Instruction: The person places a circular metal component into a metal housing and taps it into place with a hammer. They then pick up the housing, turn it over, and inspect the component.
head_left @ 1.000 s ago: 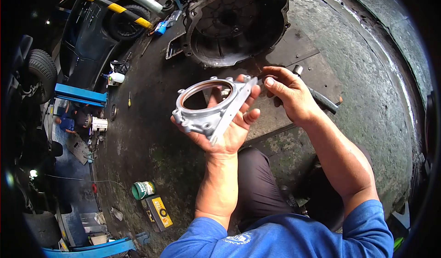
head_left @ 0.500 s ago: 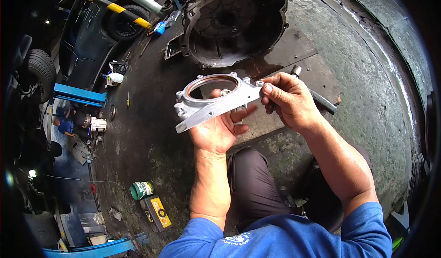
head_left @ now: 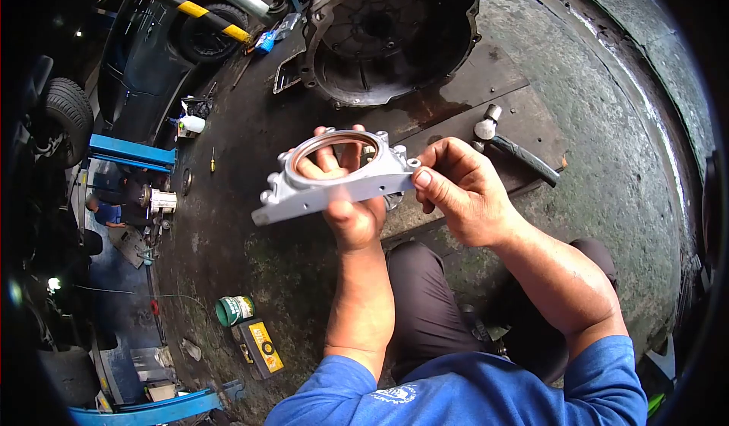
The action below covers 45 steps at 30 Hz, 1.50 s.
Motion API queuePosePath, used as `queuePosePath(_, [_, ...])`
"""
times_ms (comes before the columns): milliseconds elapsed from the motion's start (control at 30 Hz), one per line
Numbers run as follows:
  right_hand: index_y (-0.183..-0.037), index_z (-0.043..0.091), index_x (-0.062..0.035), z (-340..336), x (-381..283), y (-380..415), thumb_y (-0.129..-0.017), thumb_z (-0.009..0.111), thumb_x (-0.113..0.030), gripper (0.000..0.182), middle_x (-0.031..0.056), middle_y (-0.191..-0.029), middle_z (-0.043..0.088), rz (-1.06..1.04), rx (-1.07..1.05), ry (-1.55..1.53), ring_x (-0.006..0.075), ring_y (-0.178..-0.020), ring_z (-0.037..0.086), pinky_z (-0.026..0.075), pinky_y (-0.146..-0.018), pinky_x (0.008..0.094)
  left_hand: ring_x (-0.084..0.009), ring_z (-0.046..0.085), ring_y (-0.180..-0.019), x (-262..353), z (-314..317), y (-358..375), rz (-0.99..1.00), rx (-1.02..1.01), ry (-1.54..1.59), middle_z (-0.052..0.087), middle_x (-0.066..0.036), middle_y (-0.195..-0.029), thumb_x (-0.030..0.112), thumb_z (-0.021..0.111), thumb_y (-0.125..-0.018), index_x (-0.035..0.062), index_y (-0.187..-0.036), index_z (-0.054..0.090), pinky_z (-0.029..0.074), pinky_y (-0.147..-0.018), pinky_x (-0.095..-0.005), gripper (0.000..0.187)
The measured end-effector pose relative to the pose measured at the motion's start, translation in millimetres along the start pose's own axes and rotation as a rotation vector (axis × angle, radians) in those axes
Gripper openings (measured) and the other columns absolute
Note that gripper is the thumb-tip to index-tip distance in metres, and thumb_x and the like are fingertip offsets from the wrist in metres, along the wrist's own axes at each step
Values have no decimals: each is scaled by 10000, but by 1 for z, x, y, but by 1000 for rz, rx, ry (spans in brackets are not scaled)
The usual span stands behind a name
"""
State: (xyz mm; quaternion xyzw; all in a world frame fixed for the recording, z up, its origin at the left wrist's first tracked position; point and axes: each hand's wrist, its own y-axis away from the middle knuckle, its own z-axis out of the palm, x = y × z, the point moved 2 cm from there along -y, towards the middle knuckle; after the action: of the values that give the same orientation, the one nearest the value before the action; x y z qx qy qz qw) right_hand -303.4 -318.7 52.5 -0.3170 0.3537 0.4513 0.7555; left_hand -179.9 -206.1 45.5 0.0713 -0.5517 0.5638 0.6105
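Observation:
A silver metal oil seal housing (head_left: 304, 198), with a brown seal ring (head_left: 301, 155) lining its round opening, is held up in front of me, its flat straight edge facing me. My right hand (head_left: 465, 192) pinches the housing's right end between thumb and fingers. From below, my left hand (head_left: 361, 225) closes around the middle, thumb at the flat edge and fingers behind, some of them visible through the opening. Bolt lugs stick out around the ring. Part of the left hand is hidden behind the housing.
Beyond the housing a large dark bell housing (head_left: 364, 84) lies on a board. A ball-peen hammer (head_left: 524, 156) rests to the right. A green can (head_left: 229, 311) and a yellow box (head_left: 266, 350) stand on the floor at left. Farther left are a person (head_left: 106, 212) and a car (head_left: 144, 54).
The housing has moved left and turned a little, together with my right hand. My left hand, earlier open under it, now has its thumb at the flat edge and fingers behind the ring.

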Motion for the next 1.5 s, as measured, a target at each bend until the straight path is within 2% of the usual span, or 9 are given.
queuePosePath(167, [-1028, 593, -13, 2, -10, 5, -965, 722, -230, 260, 8, -898, 639, -50, -131, 95, 68, -847, 573, 497, -747, 267, -501, 476, -1293, 9, 5, -2, -188, -1, 328, 404, -237, -1480, 746, 655, -802, 228, -1502, 354, 399, -1082, -696, 921])
queuePosePath(267, [-1085, 605, -8, -6, -14, 0, -932, 761, -234, 314, 2, -938, 628, -50, -88, 63, 75, -854, 565, 473, -756, 247, -526, 466, -1301, 7, 3, -4, -330, -258, 917, 361, -313, -1503, 825, 639, -739, 100, -1511, 302, 471, -1032, -655, 1111])
queuePosePath(367, [-1096, 598, -19, -22, -12, -9, -878, 818, -233, 377, 1, -954, 630, -59, -16, 75, 78, -877, 587, 489, -784, 247, -556, 450, -1309, 10, -4, -1, -580, -118, 917, 329, -383, -1498, 850, 710, -636, -61, -1509, 194, 546, -973, -576, 1364])
queuePosePath(467, [-1217, 579, -15, -30, -6, -16, -833, 858, -235, 524, 37, -1075, 612, -52, 37, 77, 107, -956, 581, 487, -835, 264, -563, 427, -1331, 18, 7, 2, -675, -73, 1014, 299, -382, -1524, 824, 730, -645, -60, -1527, 174, 538, -987, -575, 1367])
queuePosePath(767, [-1360, 508, 12, -36, -4, -22, -826, 861, -230, 685, 86, -1206, 604, 23, -80, 73, 182, -1129, 589, 479, -1014, 371, -495, 320, -1450, 16, 19, 10, -811, -231, 1270, 89, -382, -1605, 583, 483, -978, -66, -1557, 172, 480, -1061, -543, 923])
queuePosePath(1000, [-1323, 545, 21, -34, -9, -19, -797, 881, -323, 712, 90, -1153, 656, 28, -82, 160, 180, -1078, 622, 515, -962, 355, -479, 292, -1467, 6, 15, 14, -887, -250, 1485, 45, -343, -1628, 605, 507, -966, -73, -1555, 163, 440, -1114, -552, 962])
queuePosePath(1300, [-1339, 529, 13, -37, -8, -17, -846, 844, -225, 631, 78, -1162, 642, 33, -48, 132, 171, -1102, 610, 494, -993, 361, -506, 359, -1419, 2, 18, 13, -820, -249, 1348, 150, -347, -1606, 796, 578, -823, -73, -1552, 148, 457, -1091, -576, 1212])
queuePosePath(1333, [-1338, 534, 7, -38, -2, -19, -865, 827, -235, 607, 71, -1152, 644, 0, -11, 129, 160, -1083, 610, 500, -969, 350, -521, 409, -1378, 6, 20, 10, -816, -202, 1275, 201, -350, -1589, 896, 577, -719, -57, -1553, 166, 473, -1067, -598, 1331])
queuePosePath(1500, [-1321, 548, 17, -40, -5, -19, -960, 717, -361, 549, 74, -1111, 649, -3, 117, 209, 132, -1031, 601, 512, -899, 313, -442, 523, -1289, 8, 19, 10, -570, -16, 697, 501, -220, -1431, 914, 566, -701, 72, -1520, 309, 430, -1081, -639, 1202])
